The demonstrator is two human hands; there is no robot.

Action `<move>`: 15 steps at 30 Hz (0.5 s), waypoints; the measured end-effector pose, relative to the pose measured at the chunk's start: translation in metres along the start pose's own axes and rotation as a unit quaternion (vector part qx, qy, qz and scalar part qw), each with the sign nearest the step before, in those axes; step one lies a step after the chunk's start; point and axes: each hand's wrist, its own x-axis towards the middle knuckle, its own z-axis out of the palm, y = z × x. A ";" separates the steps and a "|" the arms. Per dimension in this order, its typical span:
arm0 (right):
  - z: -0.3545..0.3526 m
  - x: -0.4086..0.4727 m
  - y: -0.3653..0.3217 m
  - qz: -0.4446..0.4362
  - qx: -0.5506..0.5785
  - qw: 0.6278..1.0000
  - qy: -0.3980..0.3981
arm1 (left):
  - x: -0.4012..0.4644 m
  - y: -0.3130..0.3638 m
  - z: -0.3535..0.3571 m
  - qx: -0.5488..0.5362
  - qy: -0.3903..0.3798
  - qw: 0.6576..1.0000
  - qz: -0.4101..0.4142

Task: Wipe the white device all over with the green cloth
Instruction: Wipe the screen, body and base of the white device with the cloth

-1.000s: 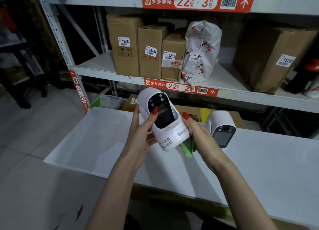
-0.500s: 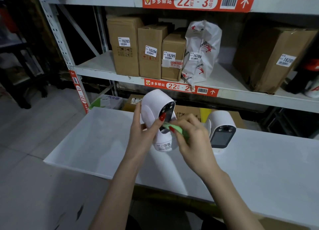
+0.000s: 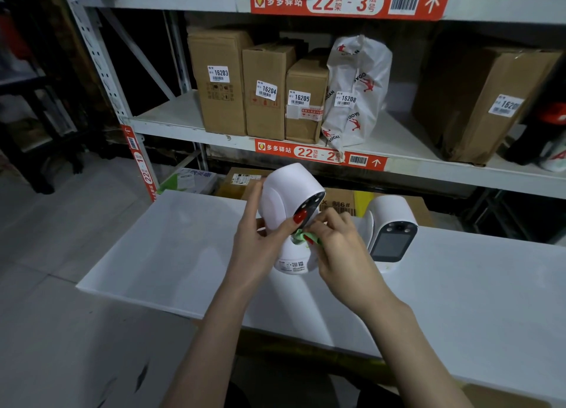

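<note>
The white device [image 3: 284, 193], a rounded camera with a dark front panel, is held upright above the white table [image 3: 171, 254]. My left hand [image 3: 260, 248] grips its left side, thumb on the dark panel's edge. My right hand [image 3: 340, 248] pinches the bunched green cloth [image 3: 301, 235] and presses it against the device's neck, just under the head. Most of the cloth is hidden under my fingers. The device's base with a small label faces me.
A second white device [image 3: 392, 226] with a dark screen stands on the table just right of my right hand. Behind the table is a metal shelf rack [image 3: 428, 168] with cardboard boxes [image 3: 266, 92] and a white bag [image 3: 358, 92]. Tiled floor lies to the left.
The device was turned from screen-facing-me to facing right and upright. My right hand came up from under it with the cloth and now rubs at the neck below the head.
</note>
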 end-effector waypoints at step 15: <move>0.002 -0.001 -0.006 0.040 0.127 0.991 -0.002 | 0.001 -0.004 0.003 0.037 0.013 0.999 -0.002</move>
